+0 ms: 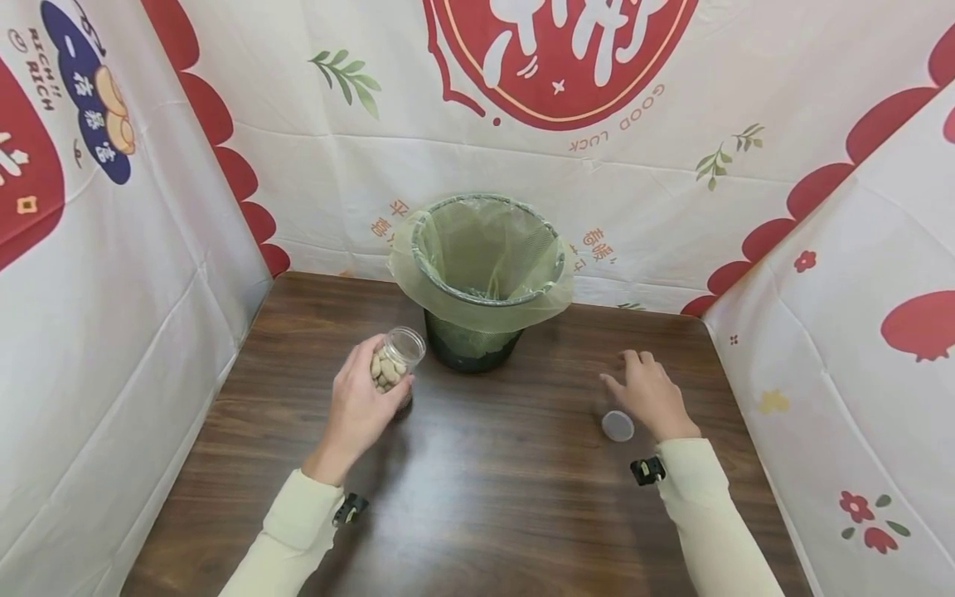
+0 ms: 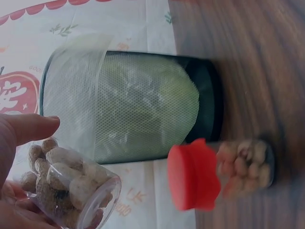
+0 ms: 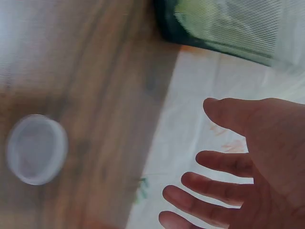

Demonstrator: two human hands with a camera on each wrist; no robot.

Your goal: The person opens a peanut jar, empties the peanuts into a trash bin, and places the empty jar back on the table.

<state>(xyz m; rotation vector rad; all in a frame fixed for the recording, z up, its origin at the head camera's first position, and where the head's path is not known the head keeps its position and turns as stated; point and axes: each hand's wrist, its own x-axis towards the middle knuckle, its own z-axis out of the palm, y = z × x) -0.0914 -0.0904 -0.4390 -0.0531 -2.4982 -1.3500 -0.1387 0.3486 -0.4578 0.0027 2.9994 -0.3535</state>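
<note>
Currently the left hand (image 1: 361,404) grips a small clear plastic jar of pale peanuts in the shell (image 1: 394,365), lid off, mouth tilted toward the dark mesh waste bin lined with a translucent green bag (image 1: 483,278). Jar sits just left of the bin's base, lifted in the hand, fingers curled round its lower body. Shells fill it nearly to the neck.

Right hand (image 1: 651,393) holds nothing; fingers loose and spread, resting low over the dark wood-grain table (image 1: 477,497), well right of the bin. Round clear plastic lid (image 1: 618,426) lies flat on the table just beside that hand, on the side nearer the bin.

Left wrist view adds what the head view hides: a second peanut-filled jar with a red cap (image 2: 221,171), standing on the table close against the bin's base, behind the held jar (image 2: 66,188).

Right wrist view shows the open palm (image 3: 252,167) and the lid (image 3: 35,149), both blurred, apart from each other.
</note>
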